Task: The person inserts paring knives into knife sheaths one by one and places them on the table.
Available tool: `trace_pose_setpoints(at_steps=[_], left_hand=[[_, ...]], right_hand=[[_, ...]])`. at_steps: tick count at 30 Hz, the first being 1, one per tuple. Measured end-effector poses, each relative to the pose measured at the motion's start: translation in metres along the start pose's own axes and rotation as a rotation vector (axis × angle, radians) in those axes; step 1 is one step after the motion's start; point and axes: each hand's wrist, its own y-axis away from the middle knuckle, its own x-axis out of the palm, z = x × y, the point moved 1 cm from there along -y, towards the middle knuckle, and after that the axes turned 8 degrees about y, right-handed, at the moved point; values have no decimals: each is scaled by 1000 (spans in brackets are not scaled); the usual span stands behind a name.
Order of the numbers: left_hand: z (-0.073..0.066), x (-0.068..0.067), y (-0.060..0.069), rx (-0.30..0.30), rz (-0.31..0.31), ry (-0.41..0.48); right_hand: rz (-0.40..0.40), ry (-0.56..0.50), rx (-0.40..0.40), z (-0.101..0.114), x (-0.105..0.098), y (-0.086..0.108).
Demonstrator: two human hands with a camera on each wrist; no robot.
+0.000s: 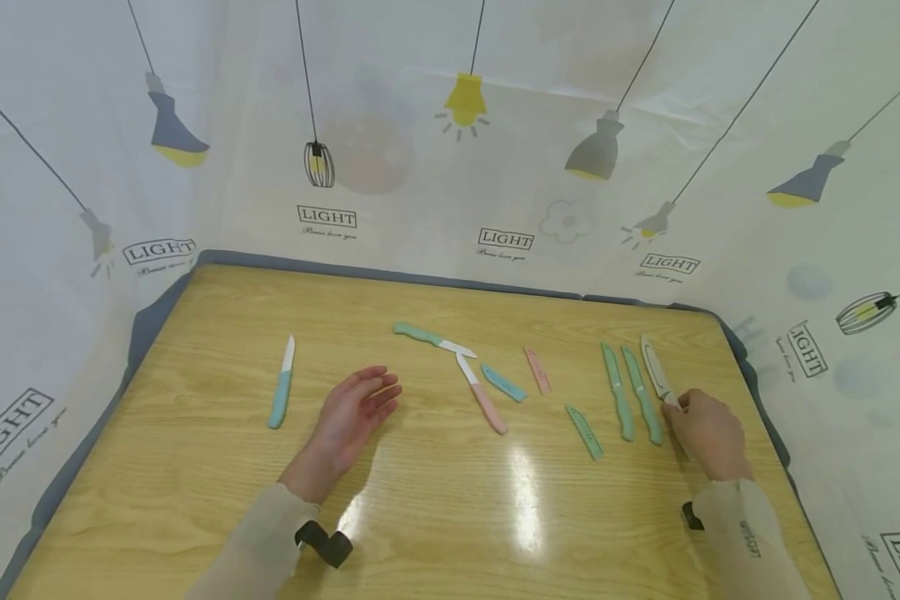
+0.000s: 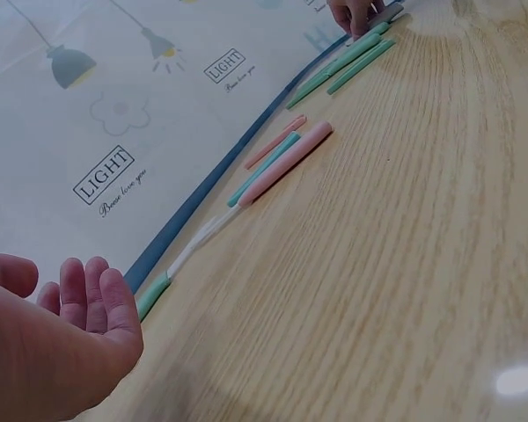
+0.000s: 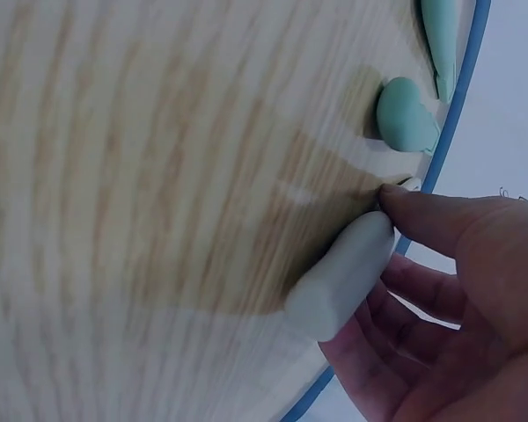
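Observation:
At the table's right side the right hand [image 1: 708, 429] pinches a white-handled knife; its white blade part [image 1: 654, 367] points toward the back edge. In the right wrist view thumb and fingers hold the white handle [image 3: 343, 277] low over the wood. Left of it lie two green knives [image 1: 617, 392] [image 1: 642, 396], side by side. The left hand [image 1: 352, 421] hovers with relaxed fingers, holding nothing, between a blue-handled knife [image 1: 282, 383] and a pink-handled knife [image 1: 486, 400]. A green-handled knife [image 1: 423, 334] lies behind, its blade tip by the pink knife's tip.
Three loose sheaths lie mid-right on the wooden table [image 1: 435, 508]: blue [image 1: 504, 382], pink [image 1: 537, 370] and green [image 1: 585, 432]. A white curtain [image 1: 412, 208] printed with lamps rises behind the table's back edge and along both sides.

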Motion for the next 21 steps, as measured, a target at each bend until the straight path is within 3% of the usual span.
trace_pose_setpoints(at_steps=[8,16,21], left_hand=[[-1,2,-2,5,3,-15],[0,0,-3,24,1,-53],[0,3,-4,31,12,-69]], right_hand=[[43,-22,19,-2,-2,4],[-50,-44,-8,9,-5,19],[-64,-87,-18,21,-8,27]])
